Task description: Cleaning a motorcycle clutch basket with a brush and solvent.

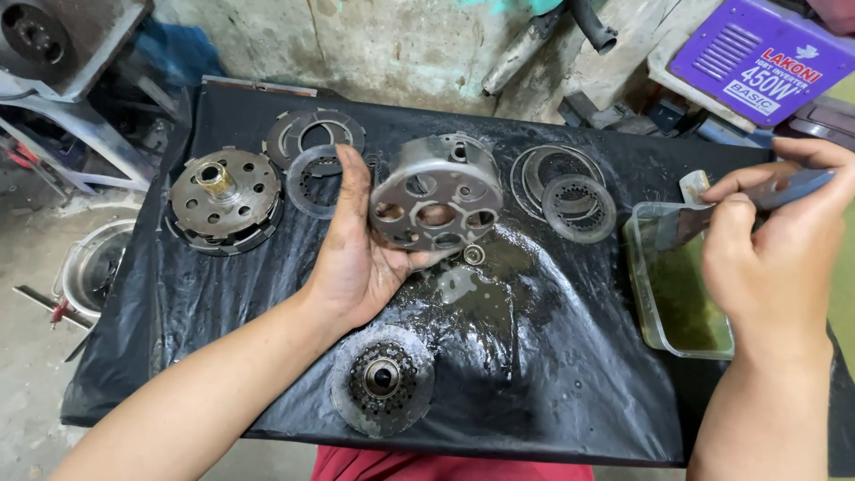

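The left hand (356,254) grips a round metal drum (436,191) from its left side, raised over the wet black sheet (534,356). The right hand (770,258) pinches a brush (757,200) over the clear tub (681,289); the bristles are hard to make out

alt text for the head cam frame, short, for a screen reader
A person's left hand holds up a round, perforated metal drum over a wet black sheet, while the right hand holds a brush above a clear tub of greenish liquid. Flat metal rings and toothed discs lie around them on the sheet.
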